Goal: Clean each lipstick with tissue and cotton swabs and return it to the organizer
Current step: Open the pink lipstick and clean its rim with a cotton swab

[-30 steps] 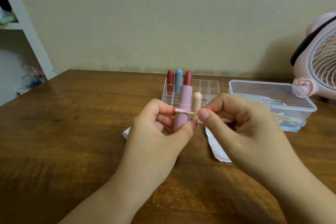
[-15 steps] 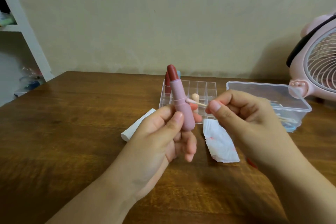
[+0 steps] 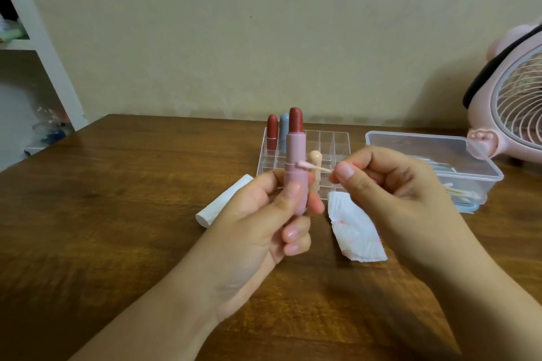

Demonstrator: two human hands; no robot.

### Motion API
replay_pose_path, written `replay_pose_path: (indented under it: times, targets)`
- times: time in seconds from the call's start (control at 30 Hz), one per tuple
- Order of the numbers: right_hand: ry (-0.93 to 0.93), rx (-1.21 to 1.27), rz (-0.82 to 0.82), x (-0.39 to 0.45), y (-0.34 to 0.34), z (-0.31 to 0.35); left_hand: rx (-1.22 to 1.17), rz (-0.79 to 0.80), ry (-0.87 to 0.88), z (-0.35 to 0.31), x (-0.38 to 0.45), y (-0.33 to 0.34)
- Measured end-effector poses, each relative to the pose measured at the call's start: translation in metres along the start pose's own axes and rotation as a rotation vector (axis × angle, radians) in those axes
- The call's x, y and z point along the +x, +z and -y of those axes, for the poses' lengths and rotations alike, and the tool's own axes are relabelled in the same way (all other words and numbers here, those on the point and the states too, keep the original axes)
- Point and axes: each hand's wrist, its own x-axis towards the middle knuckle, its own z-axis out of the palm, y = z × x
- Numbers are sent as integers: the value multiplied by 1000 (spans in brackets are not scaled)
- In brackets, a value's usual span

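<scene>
The left hand gripped the pink lipstick upright before the organizer; the right hand pinched a cotton swab against its side.

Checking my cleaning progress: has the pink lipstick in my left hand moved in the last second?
Yes. The pink lipstick rose: against the organizer behind it, its red tip now tops the stored lipsticks.

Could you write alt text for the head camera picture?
A left hand holds a pink lipstick upright while the right hand presses a cotton swab to its side, above a wooden table with an organizer and tissue.
</scene>
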Motion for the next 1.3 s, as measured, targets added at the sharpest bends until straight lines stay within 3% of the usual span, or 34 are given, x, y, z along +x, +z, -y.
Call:
replay_pose_path:
  times: [0.23, 0.37, 0.8, 1.13, 1.3]
  targets:
    - [-1, 7, 42, 0, 2, -1, -108, 59, -34, 0, 1, -2]
    - [28, 9, -28, 2, -5, -4, -142, 121, -57, -1, 1, -4]
    - [-33, 36, 59, -1, 2, -4, -307, 289, -154, 0, 0, -8]
    - [-15, 21, 25, 0, -1, -2, -334, 280, -67, 4, 4, -10]
    - [-54, -11, 64, -1, 0, -3, -286, 176, -56, 3, 4, -7]
